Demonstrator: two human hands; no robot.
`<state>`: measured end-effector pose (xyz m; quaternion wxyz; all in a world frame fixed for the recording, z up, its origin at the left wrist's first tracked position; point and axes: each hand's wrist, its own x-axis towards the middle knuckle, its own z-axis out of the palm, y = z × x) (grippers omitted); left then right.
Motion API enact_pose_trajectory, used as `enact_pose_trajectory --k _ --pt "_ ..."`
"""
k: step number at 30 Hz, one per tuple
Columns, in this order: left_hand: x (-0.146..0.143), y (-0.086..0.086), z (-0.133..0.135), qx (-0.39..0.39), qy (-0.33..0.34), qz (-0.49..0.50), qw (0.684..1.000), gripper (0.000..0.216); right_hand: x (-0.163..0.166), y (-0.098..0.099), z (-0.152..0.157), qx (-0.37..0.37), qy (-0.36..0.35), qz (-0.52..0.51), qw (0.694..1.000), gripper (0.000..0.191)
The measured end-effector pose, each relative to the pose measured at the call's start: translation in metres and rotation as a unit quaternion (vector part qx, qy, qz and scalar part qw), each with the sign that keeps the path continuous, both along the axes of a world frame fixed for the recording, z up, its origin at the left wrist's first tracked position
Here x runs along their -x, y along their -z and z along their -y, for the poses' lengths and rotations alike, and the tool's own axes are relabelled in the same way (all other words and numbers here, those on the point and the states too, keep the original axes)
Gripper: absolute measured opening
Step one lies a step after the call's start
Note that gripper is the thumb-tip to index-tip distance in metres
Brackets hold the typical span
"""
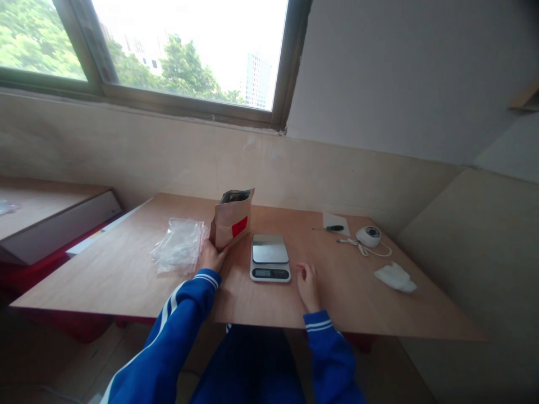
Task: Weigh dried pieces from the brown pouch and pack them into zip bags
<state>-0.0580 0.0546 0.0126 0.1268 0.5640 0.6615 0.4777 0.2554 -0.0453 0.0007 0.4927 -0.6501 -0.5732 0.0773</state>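
Observation:
My left hand (213,255) is wrapped round the lower left side of a brown stand-up pouch (229,221) with a red label. The pouch stands tilted, its top gaping and a dark silvery lining showing. To its right is a white kitchen scale (270,258) with a bare metal plate and a small display at the front. Just right of the scale, close to the tabletop, is my right hand (308,282). Its fingers are curled in towards the thumb, and I cannot make out whether anything small is between them.
Clear plastic zip bags (179,247) lie left of the pouch. At the back right are a screwdriver (334,228) on white paper, a white dome camera (368,236) with its cable, and a crumpled white tissue (396,277). A wall with a window borders the wooden table (353,308).

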Motion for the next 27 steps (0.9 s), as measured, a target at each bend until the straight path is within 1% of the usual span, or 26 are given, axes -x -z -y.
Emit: enact_pose_trajectory --k 4,9,12,15,17,18,20,23,24,26,27 --pt "0.002 0.002 0.0 -0.011 0.007 -0.001 1.0 0.071 0.003 -0.003 0.003 0.01 -0.004 0.027 1.0 0.024" --pt "0.003 0.005 -0.002 -0.032 0.014 0.002 0.999 0.069 0.006 -0.008 0.003 0.008 -0.007 0.029 1.0 0.023" --pt "0.002 0.005 -0.002 -0.014 0.01 -0.01 1.0 0.069 0.006 -0.008 0.004 0.01 -0.01 0.023 1.0 0.023" --pt "0.0 0.004 -0.002 0.008 0.001 -0.045 0.999 0.07 0.006 -0.007 0.004 0.011 -0.019 0.002 1.0 0.023" --pt "-0.001 0.007 -0.002 0.008 -0.006 -0.073 0.997 0.071 0.01 -0.015 0.003 0.007 -0.035 -0.03 0.999 0.022" --pt "-0.001 0.009 -0.003 0.001 -0.006 -0.085 0.996 0.07 0.014 -0.024 0.002 -0.002 -0.048 -0.045 0.998 0.022" --pt "0.001 0.016 -0.006 -0.025 0.005 -0.101 0.995 0.066 0.026 -0.052 -0.002 -0.038 -0.082 -0.054 0.994 0.021" --pt "0.006 0.028 -0.011 -0.079 0.045 -0.116 0.989 0.058 0.053 -0.113 -0.01 -0.127 -0.156 -0.019 0.979 0.021" --pt "0.007 0.03 -0.012 -0.093 0.058 -0.124 0.986 0.056 0.062 -0.134 -0.014 -0.146 -0.187 -0.002 0.972 0.022" --pt "0.01 0.033 -0.014 -0.108 0.077 -0.145 0.981 0.055 0.078 -0.168 -0.024 -0.164 -0.236 0.045 0.957 0.022" --pt "0.01 0.033 -0.014 -0.111 0.082 -0.154 0.978 0.054 0.084 -0.18 -0.028 -0.16 -0.261 0.074 0.949 0.022"
